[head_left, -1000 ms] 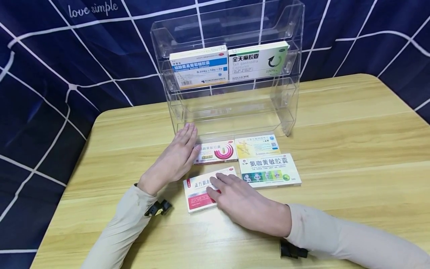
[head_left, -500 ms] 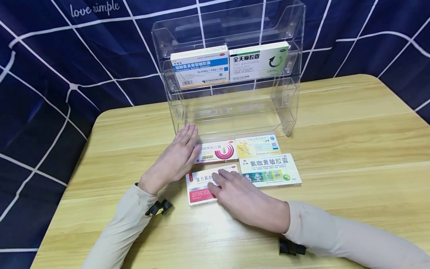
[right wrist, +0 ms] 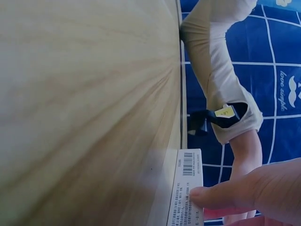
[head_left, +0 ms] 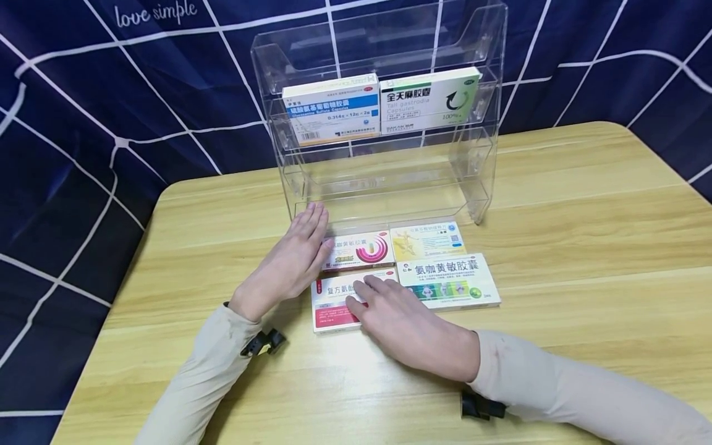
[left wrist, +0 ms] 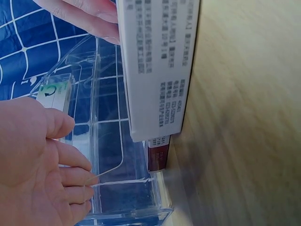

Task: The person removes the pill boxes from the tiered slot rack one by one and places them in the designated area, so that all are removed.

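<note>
My left hand (head_left: 289, 259) lies along the left end of a white medicine box with pink rings (head_left: 371, 248), its fingers straight and pointing at the rack. In the left wrist view that palm (left wrist: 28, 165) faces the box ends. My right hand (head_left: 414, 334) rests on a red-and-white medicine box (head_left: 337, 309) lying flat on the table, fingers over its printed face and covering its right part. In the right wrist view the thumb (right wrist: 221, 193) presses at the box's side, near a barcode. The red-and-white box sits close in front of the pink-ringed one.
A clear tiered rack (head_left: 389, 213) stands behind the boxes. Its upper tier bears a blue-and-white box (head_left: 334, 114) and a green-and-white box (head_left: 431, 102). A yellow-and-white box (head_left: 427, 241) and a green-banded white box (head_left: 450, 281) lie flat at the right.
The red-and-white box has slid away from me and slightly right under my right hand, turning square with the pink-ringed box. My left hand has stayed in place.
</note>
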Motion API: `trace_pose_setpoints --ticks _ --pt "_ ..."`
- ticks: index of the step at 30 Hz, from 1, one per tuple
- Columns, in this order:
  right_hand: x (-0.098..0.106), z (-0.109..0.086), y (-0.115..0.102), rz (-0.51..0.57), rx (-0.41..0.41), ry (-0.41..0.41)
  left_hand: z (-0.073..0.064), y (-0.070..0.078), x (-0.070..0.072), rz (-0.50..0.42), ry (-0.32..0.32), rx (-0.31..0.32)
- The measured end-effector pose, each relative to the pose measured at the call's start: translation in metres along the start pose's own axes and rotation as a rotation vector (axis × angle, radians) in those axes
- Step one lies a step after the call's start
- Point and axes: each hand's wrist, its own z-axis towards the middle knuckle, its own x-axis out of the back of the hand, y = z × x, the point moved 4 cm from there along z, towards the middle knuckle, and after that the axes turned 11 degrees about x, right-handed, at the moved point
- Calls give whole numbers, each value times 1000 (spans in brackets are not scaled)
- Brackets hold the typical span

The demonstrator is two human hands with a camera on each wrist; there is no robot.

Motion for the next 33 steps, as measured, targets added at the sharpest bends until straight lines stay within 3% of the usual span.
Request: trace_pose_setpoints --ticks 17,26,33 --pt "-1 2 4 3 -27 -7 1 0 -1 8 6 -5" --pt "-3 2 2 59 -87 -140 0 -1 -1 11 8 3" --pt "-5 1 1 70 -103 -163 0 -1 -1 14 17 0"
